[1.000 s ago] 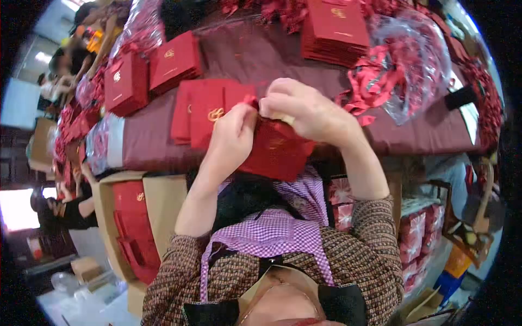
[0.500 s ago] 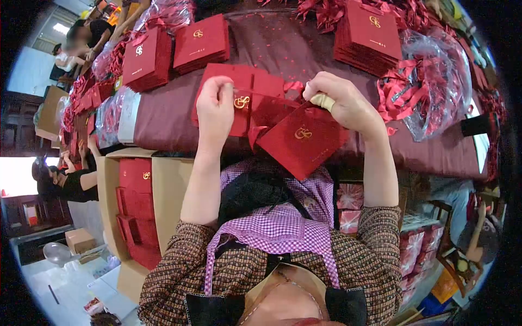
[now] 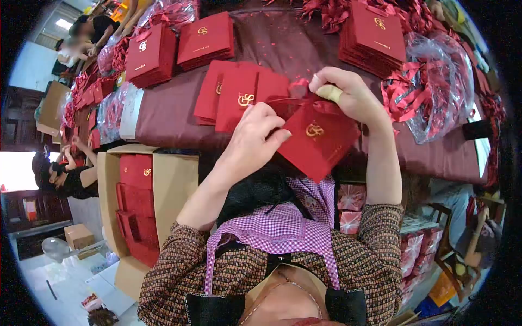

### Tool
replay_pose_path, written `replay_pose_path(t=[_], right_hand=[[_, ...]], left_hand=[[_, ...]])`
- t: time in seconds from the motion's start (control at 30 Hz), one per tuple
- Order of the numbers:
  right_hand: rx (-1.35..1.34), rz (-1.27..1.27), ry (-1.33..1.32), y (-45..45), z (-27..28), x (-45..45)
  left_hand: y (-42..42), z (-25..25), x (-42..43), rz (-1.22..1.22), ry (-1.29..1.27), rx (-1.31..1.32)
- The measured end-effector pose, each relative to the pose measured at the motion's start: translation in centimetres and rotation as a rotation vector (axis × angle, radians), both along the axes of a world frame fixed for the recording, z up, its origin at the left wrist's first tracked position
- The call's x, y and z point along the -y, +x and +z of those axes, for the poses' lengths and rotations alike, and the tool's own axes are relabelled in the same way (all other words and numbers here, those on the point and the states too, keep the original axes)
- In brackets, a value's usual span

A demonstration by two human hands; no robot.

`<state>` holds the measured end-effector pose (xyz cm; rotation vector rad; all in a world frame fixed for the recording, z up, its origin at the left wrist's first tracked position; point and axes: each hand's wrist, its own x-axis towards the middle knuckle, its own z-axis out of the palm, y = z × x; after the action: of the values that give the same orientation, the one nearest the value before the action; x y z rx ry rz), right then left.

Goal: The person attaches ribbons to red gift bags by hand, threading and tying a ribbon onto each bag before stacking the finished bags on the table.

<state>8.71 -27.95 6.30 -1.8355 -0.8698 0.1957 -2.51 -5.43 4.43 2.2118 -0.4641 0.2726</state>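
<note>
A red bag with a gold logo (image 3: pixel 315 133) hangs tilted in front of me at the table's near edge. My right hand (image 3: pixel 348 95), with a pale yellow covering on one finger, pinches the red ribbon (image 3: pixel 299 87) at the bag's top corner. Close to the bag's left side is my left hand (image 3: pixel 255 136), its thumb and fingers apart; a strip of ribbon passes by its fingertips. Beyond that hand, several flat red bags (image 3: pixel 237 100) lie overlapping on the dark red cloth (image 3: pixel 174 122).
Stacks of red bags stand at the back left (image 3: pixel 205 41) and back right (image 3: pixel 374 38). Red ribbons lie by clear plastic (image 3: pixel 435 108) on the right. An open carton (image 3: pixel 176 190) holds red bags below left. Co-workers are at the left and right edges.
My left hand has moved right and down from the flat bags towards the hanging bag, and its fingers have spread. My right hand keeps its pinch and has shifted slightly right with the bag.
</note>
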Motion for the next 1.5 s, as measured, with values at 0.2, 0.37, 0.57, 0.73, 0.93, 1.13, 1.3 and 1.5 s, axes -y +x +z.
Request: replay_pose_path(t=[0.2, 0.37, 0.57, 0.73, 0.93, 1.13, 1.3, 1.5], right_hand=[[0.103, -0.327, 0.025, 0.8, -1.1, 4.4], [0.226, -0.296, -0.259, -1.5, -2.8, 8.6], [0.418, -0.472, -0.523, -3.3, -4.6, 8.8], [-0.058, -0.635, -0.008, -4.0, -3.2, 8.0], [-0.462, -0.206, 0.695, -5.6, -2.6, 7.2], [-0.482, 0.055, 1.042, -6.0, -3.2, 6.9], [-0.404, -0.146, 0.871, -7.7, -1.9, 6.0], [-0.073, -0.490, 0.282, -8.1, -2.4, 2.6]], left_hand=[[1.2, -1.1, -0.2, 0.146, -0.037, 0.026], [1.4, -0.8, 0.2, 0.236, -0.032, 0.012], [2.4, -1.7, -0.5, 0.203, 0.048, 0.126], [2.6, -1.4, -0.6, 0.224, -0.094, -0.031], [3.3, -1.8, -0.4, 0.242, -0.042, 0.090], [3.4, -1.7, -0.7, 0.250, -0.019, 0.075], [3.2, -0.6, -1.1, 0.247, -0.103, -0.119], [3.4, -0.4, -1.9, 0.154, -0.064, -0.066]])
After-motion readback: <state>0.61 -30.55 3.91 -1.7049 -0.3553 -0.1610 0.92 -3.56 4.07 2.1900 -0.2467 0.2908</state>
